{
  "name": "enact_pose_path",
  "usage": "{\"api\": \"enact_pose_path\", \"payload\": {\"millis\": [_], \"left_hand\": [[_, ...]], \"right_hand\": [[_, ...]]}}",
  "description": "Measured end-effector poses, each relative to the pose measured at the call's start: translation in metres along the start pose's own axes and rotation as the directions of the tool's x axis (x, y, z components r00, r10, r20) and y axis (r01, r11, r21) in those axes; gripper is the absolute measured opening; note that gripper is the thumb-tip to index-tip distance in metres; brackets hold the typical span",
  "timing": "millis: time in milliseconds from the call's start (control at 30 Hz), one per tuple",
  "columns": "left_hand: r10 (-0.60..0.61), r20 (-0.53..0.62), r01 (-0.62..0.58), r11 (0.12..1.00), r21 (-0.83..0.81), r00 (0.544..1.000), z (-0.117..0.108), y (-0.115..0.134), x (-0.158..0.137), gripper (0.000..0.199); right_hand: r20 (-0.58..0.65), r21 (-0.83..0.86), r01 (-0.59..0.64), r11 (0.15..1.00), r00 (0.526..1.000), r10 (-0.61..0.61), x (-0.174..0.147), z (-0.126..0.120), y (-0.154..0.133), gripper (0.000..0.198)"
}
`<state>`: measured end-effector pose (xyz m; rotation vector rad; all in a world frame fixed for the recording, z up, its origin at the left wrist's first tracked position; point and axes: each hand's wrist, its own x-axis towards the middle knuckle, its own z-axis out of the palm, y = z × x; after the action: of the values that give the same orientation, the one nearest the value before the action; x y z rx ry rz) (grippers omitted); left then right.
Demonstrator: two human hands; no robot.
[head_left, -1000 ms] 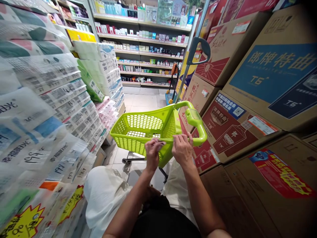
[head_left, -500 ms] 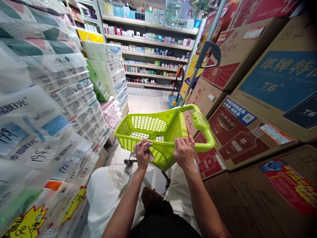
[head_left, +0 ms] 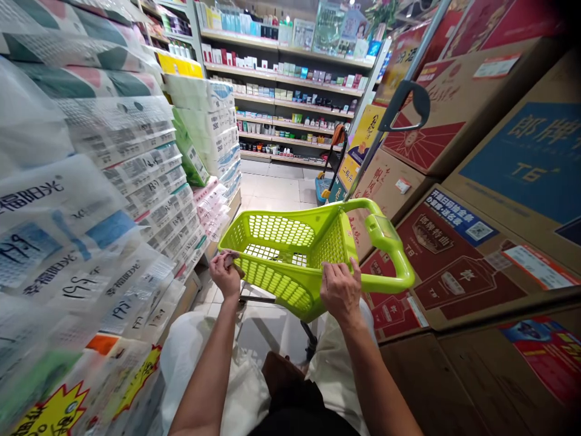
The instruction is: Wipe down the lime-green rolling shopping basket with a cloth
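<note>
With the left hand (head_left: 226, 281), clasps a crumpled pinkish wad (head_left: 231, 258), cannot tell whether cloth or paper, at the narrow corner of a lime-green shopping cart (head_left: 281, 286). With the right hand (head_left: 340, 293), grasps the cart's near rim, fingers curled over the edge close to the handle (head_left: 385, 233). Has the cart crosswise just in front of the legs, narrow end to the left, handle to the right.

Glossy moulded plastic all through the basket: tapering walls pierced by rows of rounded slots, a grid-like floor, a smooth rolled rim, and at the wide end a thick tubular loop of a handle. Below, a slim dark frame (head_left: 258, 299) and a dark wheel (head_left: 311, 348).

Wears loose white trousers (head_left: 200, 339), softly creased, and a black top (head_left: 299, 418).

Farther out, to the left, puffy stacks of paper packs (head_left: 154, 197) in shiny, wrinkled film; to the right, square-edged brown cardboard cartons (head_left: 454, 242) with red and blue printed panels. In front of those cartons, a slanting metal pole (head_left: 426, 42) with a dark looped grip (head_left: 394, 112). Beyond, pale floor tiles (head_left: 265, 188), then long straight shelves (head_left: 285, 74) of small boxes and bottles.
</note>
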<state>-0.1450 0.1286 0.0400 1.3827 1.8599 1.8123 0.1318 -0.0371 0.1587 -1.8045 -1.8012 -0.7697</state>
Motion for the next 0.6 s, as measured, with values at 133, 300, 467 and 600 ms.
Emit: {"api": "enact_pose_path", "payload": {"millis": [133, 300, 467, 600], "left_hand": [[-0.278, -0.084, 0.269, 0.957, -0.108, 0.957, 0.012, 0.0, 0.014, 0.023], [-0.476, -0.025, 0.434, 0.821, -0.372, 0.879, 0.025, -0.006, 0.001, 0.041], [-0.49, -0.131, 0.446, 0.855, -0.264, 0.862, 0.021, -0.011, 0.002, 0.06], [-0.352, 0.112, 0.366, 0.918, -0.152, 0.929, 0.02, -0.009, -0.011, 0.061]], "right_hand": [[0.002, -0.001, 0.008, 1.0, 1.0, -0.008, -0.001, 0.002, -0.002, 0.022], [0.007, -0.003, 0.011, 1.0, 1.0, -0.011, -0.002, 0.002, 0.001, 0.022], [0.013, -0.014, 0.008, 1.0, 1.0, -0.008, -0.002, 0.0, 0.0, 0.021], [0.023, -0.008, 0.005, 1.0, 1.0, -0.005, -0.003, 0.001, 0.0, 0.021]]}}
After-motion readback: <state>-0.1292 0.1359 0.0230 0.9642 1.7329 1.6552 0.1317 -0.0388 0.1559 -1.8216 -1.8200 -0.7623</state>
